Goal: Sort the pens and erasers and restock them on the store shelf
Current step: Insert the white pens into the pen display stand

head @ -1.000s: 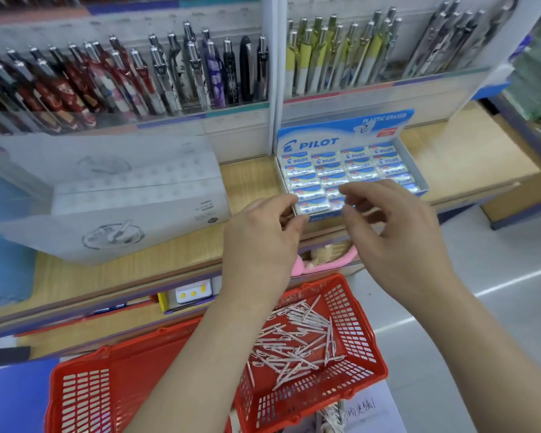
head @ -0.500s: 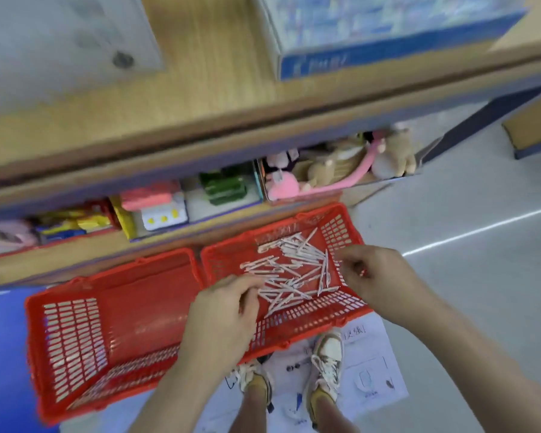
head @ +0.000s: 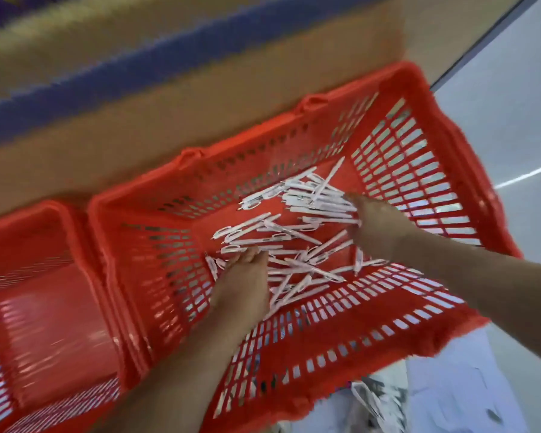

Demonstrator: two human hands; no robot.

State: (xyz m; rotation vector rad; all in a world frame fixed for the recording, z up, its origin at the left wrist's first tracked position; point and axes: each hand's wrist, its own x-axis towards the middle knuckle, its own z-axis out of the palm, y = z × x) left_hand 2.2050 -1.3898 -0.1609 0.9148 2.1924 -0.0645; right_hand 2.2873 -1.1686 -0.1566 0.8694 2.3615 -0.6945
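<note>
Down in red basket point(head: 331, 367), white pens point(head: 320, 210) flat, long axes seemingly crisscross; left hand point(head: 242, 281), right hand point(head: 380, 228) among them, grips unclear.

Two red slotted baskets point(head: 397, 145); white pens point(head: 297, 235); tan shelf point(head: 138, 120), blue edge band.

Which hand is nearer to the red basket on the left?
Left. The left hand is in the pen basket, near the wall beside the left basket; the right hand is farther right, on the pens.
</note>
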